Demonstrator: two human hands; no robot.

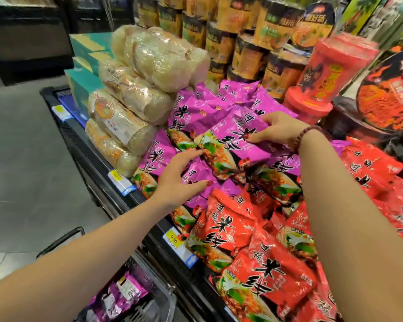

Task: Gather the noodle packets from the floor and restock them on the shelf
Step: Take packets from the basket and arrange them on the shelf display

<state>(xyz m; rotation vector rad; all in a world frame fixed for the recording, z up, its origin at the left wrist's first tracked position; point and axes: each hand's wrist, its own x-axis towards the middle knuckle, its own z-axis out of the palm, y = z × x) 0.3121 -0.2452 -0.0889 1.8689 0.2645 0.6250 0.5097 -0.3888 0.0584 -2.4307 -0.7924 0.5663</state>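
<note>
A purple noodle packet (228, 145) lies on top of a heap of purple packets (203, 105) on the shelf (116, 182). My right hand (279, 131) grips its upper right part, thumb on the front and fingers curled over the top edge. My left hand (177, 180) hovers with spread fingers at the packet's lower left; its fingertips touch the packets there. Red noodle packets (249, 252) fill the shelf to the right and front. More purple packets (123, 291) lie in a basket at the bottom left.
Clear bags of pale noodles (135, 105) are stacked left of the purple heap, with teal boxes (84, 87) behind. Cup noodles (261, 47) and red tubs (330, 73) stand at the back. Price tags (175, 240) line the shelf edge. Grey floor (21, 159) lies to the left.
</note>
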